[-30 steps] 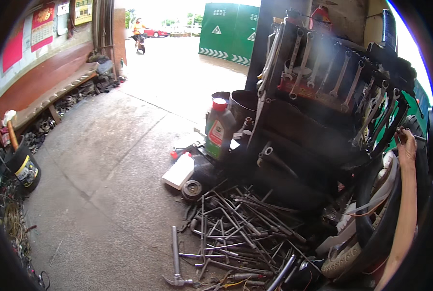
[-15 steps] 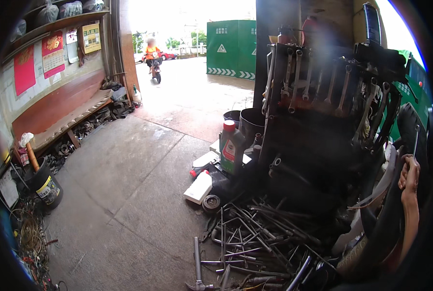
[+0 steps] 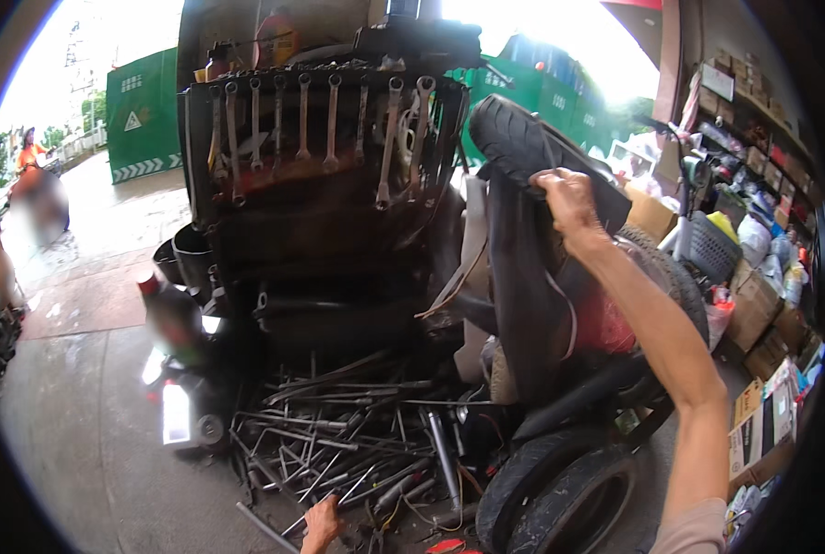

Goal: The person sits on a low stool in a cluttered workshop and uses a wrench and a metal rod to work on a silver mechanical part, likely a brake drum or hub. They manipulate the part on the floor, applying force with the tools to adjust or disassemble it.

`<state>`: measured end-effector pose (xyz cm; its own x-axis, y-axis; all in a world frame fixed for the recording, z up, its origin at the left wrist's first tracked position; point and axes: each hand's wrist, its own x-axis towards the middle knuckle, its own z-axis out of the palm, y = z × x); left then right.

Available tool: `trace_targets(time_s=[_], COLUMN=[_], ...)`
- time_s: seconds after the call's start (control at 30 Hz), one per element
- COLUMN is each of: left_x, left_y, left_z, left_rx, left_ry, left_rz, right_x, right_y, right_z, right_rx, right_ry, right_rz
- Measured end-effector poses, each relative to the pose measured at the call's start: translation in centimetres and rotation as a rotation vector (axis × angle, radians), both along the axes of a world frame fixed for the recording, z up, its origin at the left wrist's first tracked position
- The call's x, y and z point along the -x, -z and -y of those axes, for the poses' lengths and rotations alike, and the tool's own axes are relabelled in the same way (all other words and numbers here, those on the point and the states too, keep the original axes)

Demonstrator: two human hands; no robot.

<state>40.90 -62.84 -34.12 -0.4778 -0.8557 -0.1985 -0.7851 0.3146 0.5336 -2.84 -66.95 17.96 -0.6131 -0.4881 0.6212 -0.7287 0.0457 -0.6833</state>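
Observation:
My left hand (image 3: 322, 526) is at the near edge of a heap of metal rods, handles and wrenches (image 3: 366, 434). Its fingers are bent together at the rod ends; what they pinch, if anything, is hard to see. Raised at the right, my right hand (image 3: 574, 205) is closed against the edge of a black tyre (image 3: 514, 129), with bare forearm below. I cannot make out what its fingers hold. Several combination wrenches (image 3: 332, 120) hang in a row on a dark rack (image 3: 329, 222) behind the heap.
Two worn tyres (image 3: 569, 499) lie at the near right. Bottles, including a grey one with a red cap (image 3: 168, 309), stand left of the heap. Cardboard boxes (image 3: 754, 295) and a grey basket (image 3: 710, 245) crowd the right. Outside are a green barrier (image 3: 144, 115) and an orange-clad rider (image 3: 30, 152).
The view has swung to the right. My left hand has come into view at the heap. The slim metal tool that stood up from my right hand no longer shows.

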Motion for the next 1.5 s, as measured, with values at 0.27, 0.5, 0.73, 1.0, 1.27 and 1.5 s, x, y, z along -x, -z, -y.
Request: trace_targets(time_s=[0.27,0.5,0.73,1.0,1.27,1.5], left_x=[3.1,2.0,3.0,3.3,3.4,2.7], left_y=[0.2,-3.9,-1.2,-2.0,-0.5,-3.6], left_z=[-2.4,-1.0,-0.8,-1.3,-1.5,-1.1], left_rx=[0.033,-0.160,0.002,-0.022,0.050,-0.094], left_ry=[0.086,0.024,-0.056,-0.083,-0.074,-0.085], left_rz=[0.015,0.040,0.061,0.134,0.140,0.057], right_x=[2.5,2.0,10.8,11.0,10.7,10.0], right_y=[-0.1,-1.3,-2.8,-3.0,-3.3,-2.9], right_z=[7.5,16.2,19.8,23.5,23.5,23.6], right_rx=[0.122,0.053,0.068,0.038,-0.052,-0.061], right_ry=[0.193,0.302,0.484,0.412,0.581,0.528], right_rz=[-0.139,-0.419,-0.740,-0.616,-0.589,-0.572])
